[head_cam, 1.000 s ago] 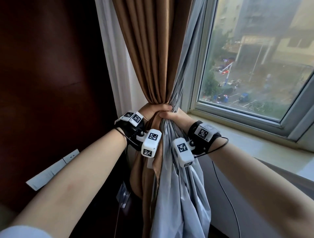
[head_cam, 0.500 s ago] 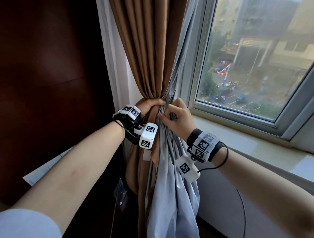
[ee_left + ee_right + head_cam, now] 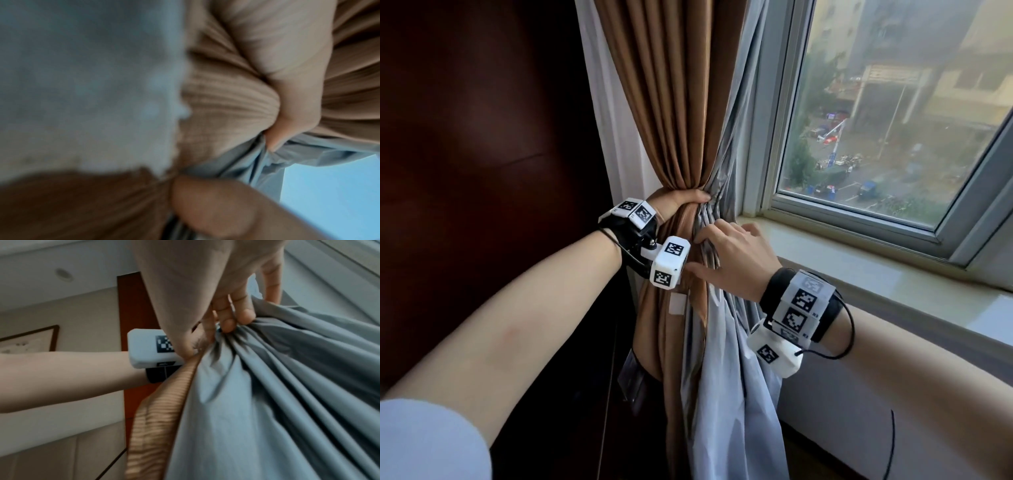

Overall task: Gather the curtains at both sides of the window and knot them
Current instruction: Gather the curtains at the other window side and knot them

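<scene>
**Brown curtain bunched in the left hand at the window's left edge**

The brown curtain [image 3: 674,113] hangs in long, soft vertical pleats with a fine ribbed weave; its grey lining [image 3: 726,394] is smooth, thin and slightly glossy, creased into sharp narrow folds. The left hand [image 3: 678,202] is wrapped around the gathered fabric, its grip closed on the bundle so the pleats pinch to a narrow waist and flare below. The right hand [image 3: 736,255] lies just beneath it, fingers [image 3: 705,236] only loosely bent, their tips touching the grey folds without closing on them.

The head view alone shows the setting: a dark wood panel [image 3: 482,171] to the left, the window [image 3: 893,120] with its pale metal frame, and a smooth stone sill [image 3: 876,270].

The left wrist view, blurred, shows the thumb [image 3: 292,113] pressed into ribbed brown cloth where it meets the lining. The right wrist view shows the fingertips [image 3: 232,321] sunk into radiating grey creases, and the curtain's ribbed brown hem [image 3: 156,410] running alongside.
</scene>
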`<state>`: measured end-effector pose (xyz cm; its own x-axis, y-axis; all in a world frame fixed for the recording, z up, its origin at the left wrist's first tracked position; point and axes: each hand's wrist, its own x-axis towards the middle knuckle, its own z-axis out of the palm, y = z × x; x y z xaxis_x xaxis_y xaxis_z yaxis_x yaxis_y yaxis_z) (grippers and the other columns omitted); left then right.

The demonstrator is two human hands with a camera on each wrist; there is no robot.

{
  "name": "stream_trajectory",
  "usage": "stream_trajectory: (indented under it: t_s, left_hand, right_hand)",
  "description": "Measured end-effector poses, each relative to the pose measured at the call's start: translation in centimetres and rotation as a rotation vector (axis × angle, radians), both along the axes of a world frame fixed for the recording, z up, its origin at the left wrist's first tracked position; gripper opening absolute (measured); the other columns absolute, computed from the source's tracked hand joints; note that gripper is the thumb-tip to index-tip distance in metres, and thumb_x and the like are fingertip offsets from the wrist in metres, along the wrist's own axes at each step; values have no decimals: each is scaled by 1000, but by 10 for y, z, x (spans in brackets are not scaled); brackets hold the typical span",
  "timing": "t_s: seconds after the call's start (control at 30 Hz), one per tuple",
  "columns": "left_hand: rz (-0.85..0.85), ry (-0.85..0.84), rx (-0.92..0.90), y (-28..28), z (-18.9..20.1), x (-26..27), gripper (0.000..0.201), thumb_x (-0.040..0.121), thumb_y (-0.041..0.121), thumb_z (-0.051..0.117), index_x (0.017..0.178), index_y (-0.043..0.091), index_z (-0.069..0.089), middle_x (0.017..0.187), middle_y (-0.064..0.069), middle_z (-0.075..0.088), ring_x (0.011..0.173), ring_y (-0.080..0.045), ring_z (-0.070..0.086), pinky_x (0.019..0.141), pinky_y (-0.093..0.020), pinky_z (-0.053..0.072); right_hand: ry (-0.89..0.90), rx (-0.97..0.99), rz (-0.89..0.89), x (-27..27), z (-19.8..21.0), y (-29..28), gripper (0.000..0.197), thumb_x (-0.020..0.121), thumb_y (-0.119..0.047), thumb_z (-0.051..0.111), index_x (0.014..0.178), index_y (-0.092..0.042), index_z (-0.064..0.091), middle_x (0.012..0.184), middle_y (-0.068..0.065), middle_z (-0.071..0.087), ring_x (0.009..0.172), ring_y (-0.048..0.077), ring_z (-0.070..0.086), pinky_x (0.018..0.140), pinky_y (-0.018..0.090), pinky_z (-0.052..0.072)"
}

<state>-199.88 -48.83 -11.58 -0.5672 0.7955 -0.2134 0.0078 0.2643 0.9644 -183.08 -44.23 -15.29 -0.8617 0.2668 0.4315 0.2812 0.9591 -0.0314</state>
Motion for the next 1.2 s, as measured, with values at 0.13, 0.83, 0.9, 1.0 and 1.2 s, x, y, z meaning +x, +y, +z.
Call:
stream_trajectory:
  t_s: [0.13, 0.83, 0.9, 1.0, 1.2]
  left_hand:
    - [-23, -5, 11, -7, 3, 2, 66, 37, 45, 86, 93, 13, 74, 85, -13, 74, 78, -30, 68, 94, -51, 51]
    - [-51, -51, 52, -22, 5, -8, 56, 39, 37, 77, 90, 14, 69, 74, -4, 76, 77, -22, 69, 95, -38, 50]
    - [-57, -53, 67, -23, 7, -5, 57, 39, 37, 77, 89, 13, 68, 71, -4, 75, 74, -21, 69, 92, -36, 50]
    - [-49, -68, 44, -22, 8, 1, 55, 46, 32, 77, 95, 10, 68, 73, -7, 75, 74, -24, 69, 93, -38, 50]
    - [-59, -109, 68, -22, 10, 9, 53, 54, 27, 76, 104, 9, 67, 81, -9, 76, 82, -25, 69, 92, -38, 50]
  right_hand:
    - [-135, -9, -40, -4, 11, -9, 43, 81, -52, 59, 111, -21, 60, 105, -1, 49, 107, 22, 53, 93, 40, 32]
    - [-444, -797, 95, 43, 41, 76, 21, 83, -22, 72, 66, -26, 59, 57, -14, 57, 56, -2, 50, 60, 13, 39]
    - [-526, -621, 22, 47, 42, 94, 23, 84, -28, 70, 65, -29, 58, 60, -12, 55, 60, 3, 49, 62, 17, 37]
    - [-573, -464, -41, 45, 39, 114, 11, 88, -27, 65, 79, -22, 64, 73, -9, 59, 73, 11, 52, 68, 18, 37]
    - [-264, -387, -135, 4, 23, 117, 22, 95, -25, 52, 105, -14, 68, 93, 3, 64, 93, 24, 59, 83, 27, 40]
